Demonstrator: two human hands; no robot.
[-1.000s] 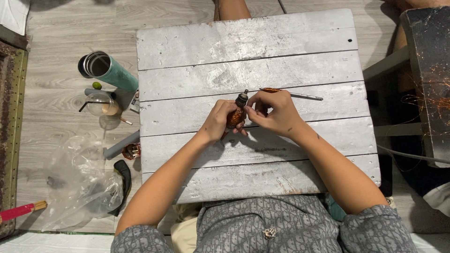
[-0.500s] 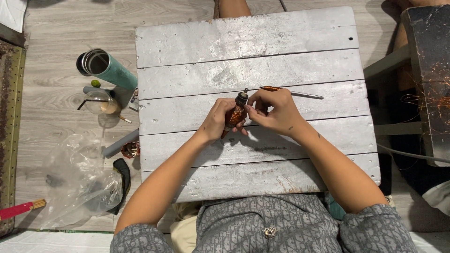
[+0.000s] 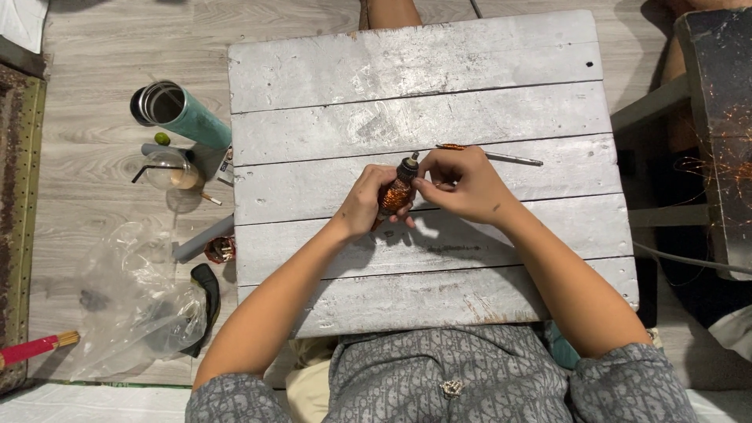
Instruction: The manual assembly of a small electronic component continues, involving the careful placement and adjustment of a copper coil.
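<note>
A small copper-brown wound coil with a dark metal end (image 3: 398, 190) is held over the middle of a grey plank table (image 3: 407, 55). My left hand (image 3: 362, 202) grips its lower part from the left. My right hand (image 3: 462, 184) pinches near its top end with fingertips, from the right. A thin metal rod with an orange tip (image 3: 501, 157) lies on the plank just behind my right hand.
On the floor to the left stand a teal steel tumbler (image 3: 176, 112), a clear cup with a black straw (image 3: 168, 168), a grey tube (image 3: 202, 239) and a crumpled clear plastic bag (image 3: 133, 298). A dark bench with copper wire strands (image 3: 721, 133) is at right.
Both hands stay at the same spot on the table. The coil has tilted slightly, and my right fingers have shifted along its top end.
</note>
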